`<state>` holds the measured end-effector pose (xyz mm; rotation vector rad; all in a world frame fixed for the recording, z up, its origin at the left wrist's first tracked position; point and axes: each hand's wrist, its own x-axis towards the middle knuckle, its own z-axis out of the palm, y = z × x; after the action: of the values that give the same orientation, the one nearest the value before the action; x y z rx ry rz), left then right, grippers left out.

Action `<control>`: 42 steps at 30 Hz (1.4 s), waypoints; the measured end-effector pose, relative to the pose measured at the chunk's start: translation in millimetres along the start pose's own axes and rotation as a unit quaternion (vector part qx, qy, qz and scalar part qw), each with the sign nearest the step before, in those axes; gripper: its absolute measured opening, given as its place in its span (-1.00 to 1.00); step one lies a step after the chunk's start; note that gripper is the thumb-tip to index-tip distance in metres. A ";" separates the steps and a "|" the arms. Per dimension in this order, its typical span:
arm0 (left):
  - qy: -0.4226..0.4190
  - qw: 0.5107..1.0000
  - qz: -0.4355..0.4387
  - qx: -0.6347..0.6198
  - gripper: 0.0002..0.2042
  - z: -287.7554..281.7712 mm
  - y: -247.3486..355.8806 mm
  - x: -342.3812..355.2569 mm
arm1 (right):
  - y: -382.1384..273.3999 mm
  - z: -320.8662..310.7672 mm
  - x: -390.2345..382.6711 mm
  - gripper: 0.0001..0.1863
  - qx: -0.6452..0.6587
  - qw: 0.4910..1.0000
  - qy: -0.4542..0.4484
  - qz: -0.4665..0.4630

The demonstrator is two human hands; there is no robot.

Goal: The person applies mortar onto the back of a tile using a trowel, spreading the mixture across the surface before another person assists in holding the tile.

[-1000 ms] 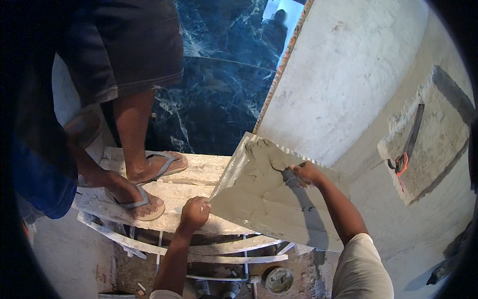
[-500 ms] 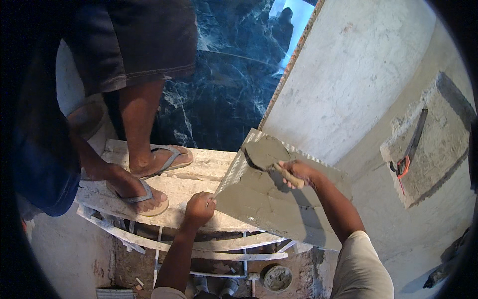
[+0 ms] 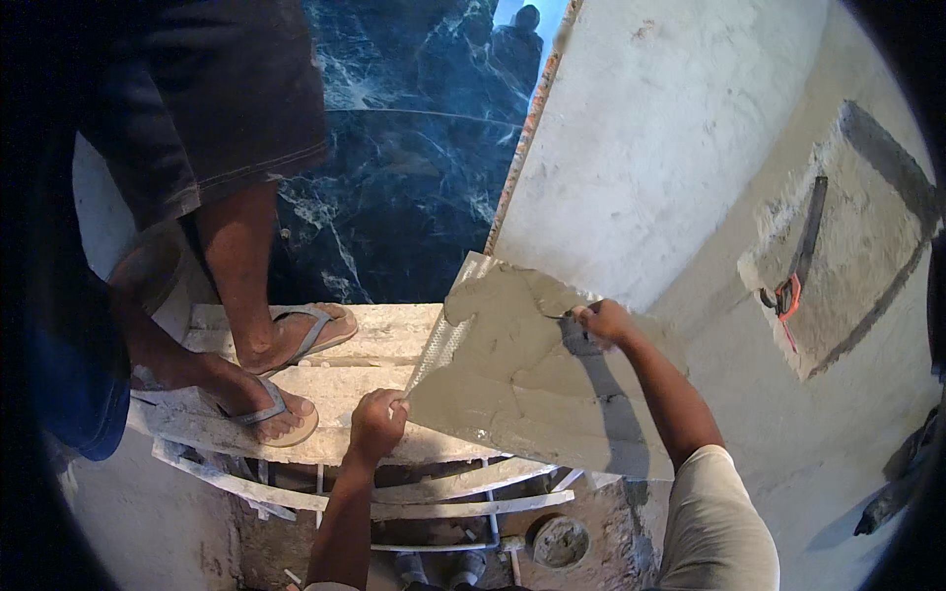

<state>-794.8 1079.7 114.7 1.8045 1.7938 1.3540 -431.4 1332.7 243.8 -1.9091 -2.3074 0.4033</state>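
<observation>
A square tile (image 3: 439, 347) lies tilted with its back upward; its ribbed surface shows along the left edge. Grey mortar (image 3: 517, 379) covers most of that back. My left hand (image 3: 377, 426) is closed on the tile's left edge, thumb on top. Over the far right part of the mortar, my right hand (image 3: 605, 322) grips a trowel (image 3: 566, 315). Its blade is turned nearly edge-on, and its handle is mostly hidden by my fingers.
A co-worker's sandalled foot (image 3: 313, 335) stands on the wooden planks (image 3: 379, 330) at left. Dark blue marbled tiles (image 3: 424, 167) are beyond. A handsaw (image 3: 811, 231) rests in the wall recess at right. A bucket (image 3: 561, 543) is below the planks.
My right hand has moved toward the tile's right side, and the trowel blade has turned from flat to nearly edge-on. Mortar now lies spread at the far corner. The view has shifted slightly.
</observation>
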 end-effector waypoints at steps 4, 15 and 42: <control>-0.016 1.000 -0.008 0.025 -0.83 -2.1 -5.0 -1.4 | 11.3 -21.3 -26.8 -0.46 0.025 0.998 -0.005 0.062; -0.093 0.991 -0.076 -0.052 -0.83 17.9 -12.9 5.2 | 81.2 -85.8 -375.4 -0.59 0.441 0.861 0.110 0.228; -0.202 0.964 -0.105 0.137 -0.65 175.1 35.0 9.3 | 416.1 609.8 -499.7 -0.74 0.238 0.765 -0.181 0.570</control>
<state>-644.7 1153.4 51.1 1.7914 1.9373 0.6249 -97.4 837.0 -417.5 -2.7930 -0.6441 1.3730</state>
